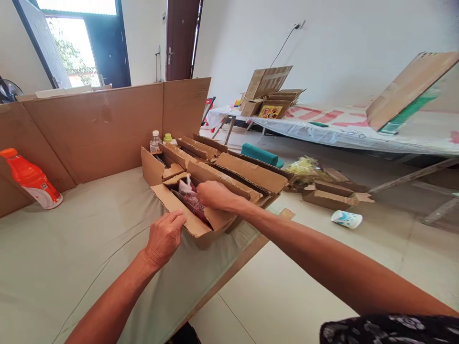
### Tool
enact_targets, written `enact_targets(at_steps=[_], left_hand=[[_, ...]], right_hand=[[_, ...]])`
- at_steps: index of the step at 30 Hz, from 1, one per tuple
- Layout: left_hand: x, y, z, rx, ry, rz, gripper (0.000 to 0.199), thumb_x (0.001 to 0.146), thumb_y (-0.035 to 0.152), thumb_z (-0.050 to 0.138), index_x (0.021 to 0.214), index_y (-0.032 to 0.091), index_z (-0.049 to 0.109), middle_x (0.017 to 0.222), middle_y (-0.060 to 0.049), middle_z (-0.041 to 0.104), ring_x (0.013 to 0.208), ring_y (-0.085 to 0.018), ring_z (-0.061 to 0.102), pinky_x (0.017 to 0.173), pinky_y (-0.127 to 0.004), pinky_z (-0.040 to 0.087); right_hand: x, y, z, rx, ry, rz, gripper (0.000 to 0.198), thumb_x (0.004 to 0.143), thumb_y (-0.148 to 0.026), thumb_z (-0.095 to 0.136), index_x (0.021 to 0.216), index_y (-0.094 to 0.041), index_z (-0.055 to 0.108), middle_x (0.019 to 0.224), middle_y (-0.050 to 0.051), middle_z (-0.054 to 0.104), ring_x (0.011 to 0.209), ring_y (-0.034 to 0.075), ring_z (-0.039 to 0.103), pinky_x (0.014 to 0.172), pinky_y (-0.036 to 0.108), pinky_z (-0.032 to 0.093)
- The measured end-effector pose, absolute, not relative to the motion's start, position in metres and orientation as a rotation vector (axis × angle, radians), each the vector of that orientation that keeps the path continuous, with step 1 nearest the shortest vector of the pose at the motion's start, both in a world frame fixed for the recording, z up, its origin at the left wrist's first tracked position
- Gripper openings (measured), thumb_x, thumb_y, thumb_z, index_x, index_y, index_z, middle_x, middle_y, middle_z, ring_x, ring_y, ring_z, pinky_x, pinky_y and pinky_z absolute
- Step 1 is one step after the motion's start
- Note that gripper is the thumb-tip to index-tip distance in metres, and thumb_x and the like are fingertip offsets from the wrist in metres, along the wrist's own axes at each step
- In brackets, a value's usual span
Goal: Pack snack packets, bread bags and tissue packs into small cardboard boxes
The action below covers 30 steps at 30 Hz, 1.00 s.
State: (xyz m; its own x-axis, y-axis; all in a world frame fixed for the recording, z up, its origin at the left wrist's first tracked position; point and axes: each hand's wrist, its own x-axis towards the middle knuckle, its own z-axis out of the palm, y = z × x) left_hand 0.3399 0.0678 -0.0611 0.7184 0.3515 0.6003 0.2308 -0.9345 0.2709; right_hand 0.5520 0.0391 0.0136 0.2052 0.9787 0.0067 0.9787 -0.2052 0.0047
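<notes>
A cardboard box [161, 198] with its flaps up stands at the near end of a group of open cartons on the table. My left hand [167, 236] is closed on the upper edge of its near side. Inside lies a dark red plastic packet [193, 203] with pale print and a whitish part at its far end. My right hand [213, 195] reaches into the box from the right, its fingers curled at the packet; the fingertips are hidden. Other cardboard cartons [247, 167] stand close behind and beside this box.
An orange bottle [32, 179] leans at the left before a tall cardboard panel [96, 129]. A clear bottle with a white cap [155, 142] stands behind the cartons. The table edge [229, 277] runs along the right. On the floor lie a paper cup [346, 219] and an open carton [328, 197].
</notes>
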Motion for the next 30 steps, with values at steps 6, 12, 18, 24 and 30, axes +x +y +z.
enact_targets(at_steps=[6,12,18,24,30], left_hand=[[0.352,0.068,-0.060,2.583,0.447,0.972,0.023,0.094,0.009,0.050,0.097,0.021,0.070,0.124,-0.010,0.074,0.095,-0.022,0.072,0.085,-0.036,0.060],[0.337,0.065,-0.048,2.211,0.445,1.058,0.032,0.093,0.022,0.059,0.124,0.023,0.065,0.140,-0.012,0.064,0.110,-0.023,0.069,0.094,-0.037,0.057],[0.308,0.051,-0.018,1.664,0.402,1.066,0.067,0.100,0.062,0.042,0.152,0.020,0.039,0.139,-0.016,0.064,0.120,-0.026,0.068,0.093,-0.039,0.059],[0.266,0.025,-0.027,0.731,0.580,0.947,0.074,0.071,0.043,0.085,0.136,0.020,0.059,0.126,-0.009,0.074,0.118,-0.033,0.070,0.104,-0.050,0.057],[0.193,0.026,-0.073,0.532,0.741,0.851,0.075,0.074,0.030,0.084,0.142,0.016,0.055,0.123,-0.014,0.076,0.116,-0.035,0.072,0.105,-0.055,0.056]], right_hand=[[0.569,0.016,0.075,-2.286,-1.760,-0.064,0.045,0.098,-0.043,0.057,0.060,-0.019,0.061,0.055,0.006,0.060,0.059,0.017,0.058,0.059,0.029,0.041],[0.565,-0.021,0.108,-1.906,-1.563,-0.036,0.052,0.093,-0.054,0.055,0.052,-0.024,0.045,0.049,-0.001,0.044,0.048,0.011,0.037,0.047,0.028,0.031],[0.504,-0.026,0.101,-1.508,-1.661,0.494,0.054,0.082,-0.071,0.060,0.064,-0.020,0.062,0.059,0.000,0.058,0.050,0.011,0.045,0.042,0.024,0.037],[0.504,0.004,0.079,-1.483,-1.828,0.733,0.053,0.100,-0.060,0.042,0.091,-0.017,0.072,0.081,0.006,0.073,0.066,0.015,0.066,0.054,0.023,0.053],[0.568,0.049,0.014,-2.065,-1.817,0.349,0.009,0.083,-0.022,0.071,0.079,-0.015,0.075,0.082,0.016,0.077,0.077,0.029,0.074,0.070,0.038,0.058]])
